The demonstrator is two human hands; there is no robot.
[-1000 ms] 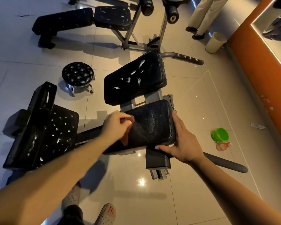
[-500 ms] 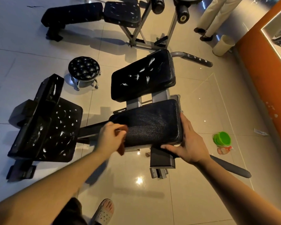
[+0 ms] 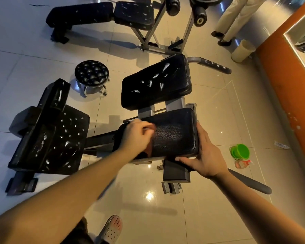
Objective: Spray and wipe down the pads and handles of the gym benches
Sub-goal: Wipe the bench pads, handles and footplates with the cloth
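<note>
wiping near pad [image 3: 176, 132] | left hand [image 3: 137, 136] bunched round cloth [image 3: 149, 149] | right hand [image 3: 207, 155] flat-fingered, bracing corner | best: overlapping strokes to edges

The glossy tiled floor [image 3: 209, 106] carries three black-padded gym benches: a centre bench [image 3: 155, 85], a left bench [image 3: 48, 138] and a far bench [image 3: 99, 13], with a round tufted stool [image 3: 92, 73] between them. A pale bin [image 3: 243, 50] stands near the orange wall [image 3: 289, 85], and a green tub [image 3: 239, 152] sits right of the centre bench.

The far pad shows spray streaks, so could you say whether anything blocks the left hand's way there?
Nothing visible: the left hand is on the near pad; only grey frame bars separate it from the far pad.
</note>
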